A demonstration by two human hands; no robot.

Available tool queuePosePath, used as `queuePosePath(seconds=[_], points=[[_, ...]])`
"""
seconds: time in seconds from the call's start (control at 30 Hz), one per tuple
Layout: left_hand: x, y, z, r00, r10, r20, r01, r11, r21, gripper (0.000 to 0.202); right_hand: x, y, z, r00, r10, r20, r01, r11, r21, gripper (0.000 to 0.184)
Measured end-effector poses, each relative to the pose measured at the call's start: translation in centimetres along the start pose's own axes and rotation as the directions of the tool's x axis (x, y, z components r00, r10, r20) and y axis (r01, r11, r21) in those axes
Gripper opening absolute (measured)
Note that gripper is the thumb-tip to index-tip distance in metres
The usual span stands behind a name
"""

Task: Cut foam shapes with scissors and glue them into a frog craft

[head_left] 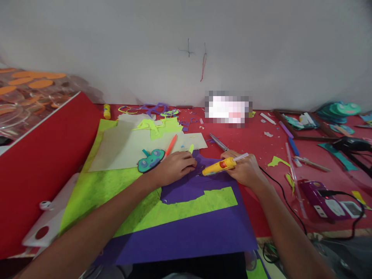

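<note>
My right hand (247,170) is closed around a small yellow glue gun (217,167). Its nozzle points left and down at a purple foam sheet (186,190), and a clear glue stick juts from its rear. My left hand (176,168) rests on the sheet's upper left with fingers curled together; what they pinch is hidden. A yellow-green tip (191,148) shows just above those fingers. Beside this hand lie a teal frog-like cutout (151,160) and an orange pen (170,145). Scissors (218,142) lie just beyond my right hand.
Yellow-green felt (95,201) and a pale sheet (113,151) spread over the red table (255,135). A red board (49,166) slants up at left. At right are a purple device (322,199) with a black cable, a wooden frame (314,138) and teal cutouts (338,110).
</note>
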State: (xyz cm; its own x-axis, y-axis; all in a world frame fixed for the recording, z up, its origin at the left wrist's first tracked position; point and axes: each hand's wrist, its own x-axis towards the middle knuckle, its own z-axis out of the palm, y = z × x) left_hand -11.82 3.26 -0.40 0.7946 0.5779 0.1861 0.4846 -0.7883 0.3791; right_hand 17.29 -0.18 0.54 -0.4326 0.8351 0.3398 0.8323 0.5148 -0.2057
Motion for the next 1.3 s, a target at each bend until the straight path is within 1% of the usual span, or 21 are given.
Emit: queuePosePath(seconds=[0.13,0.27,0.4,0.6,0.93,1.1,1.2,1.3], points=[[0.0,-0.2,0.1,1.000,-0.002,0.000,0.002,1.000,0.000,0.023,-0.2,0.7,-0.2,1.000,0.024,-0.011,-0.024,1.000,0.015,0.018],[0.0,-0.3,0.1,1.000,-0.004,0.002,0.004,1.000,0.005,0.022,-0.5,1.8,0.2,0.999,0.037,-0.018,-0.038,0.999,-0.005,0.025],[0.0,-0.1,0.0,1.000,-0.003,0.005,0.003,1.000,0.004,0.022,-0.8,2.8,0.4,0.997,0.079,0.018,-0.077,0.994,-0.082,0.025],[0.0,0.1,-0.1,1.000,-0.003,-0.001,0.003,1.000,0.000,0.022,-1.2,3.7,0.2,0.995,0.084,0.054,-0.077,0.990,-0.120,0.024],[-0.1,-0.1,0.1,1.000,0.004,-0.014,-0.004,1.000,-0.007,0.025,-1.4,4.9,0.5,0.996,0.088,0.010,-0.086,0.983,-0.160,0.023],[-0.1,0.0,0.1,1.000,0.000,-0.017,0.000,1.000,0.006,0.023,-1.6,5.7,0.6,0.996,0.088,0.009,-0.086,0.984,-0.154,0.020],[-0.1,0.1,0.0,1.000,0.002,-0.016,-0.002,1.000,0.010,0.022,-1.6,5.6,0.3,0.996,0.089,-0.019,-0.091,0.986,-0.139,0.017],[-0.1,0.1,-0.1,1.000,0.002,-0.014,-0.002,1.000,0.005,0.022,-1.4,4.9,-0.2,0.994,0.078,-0.075,-0.086,0.990,-0.115,0.017]])
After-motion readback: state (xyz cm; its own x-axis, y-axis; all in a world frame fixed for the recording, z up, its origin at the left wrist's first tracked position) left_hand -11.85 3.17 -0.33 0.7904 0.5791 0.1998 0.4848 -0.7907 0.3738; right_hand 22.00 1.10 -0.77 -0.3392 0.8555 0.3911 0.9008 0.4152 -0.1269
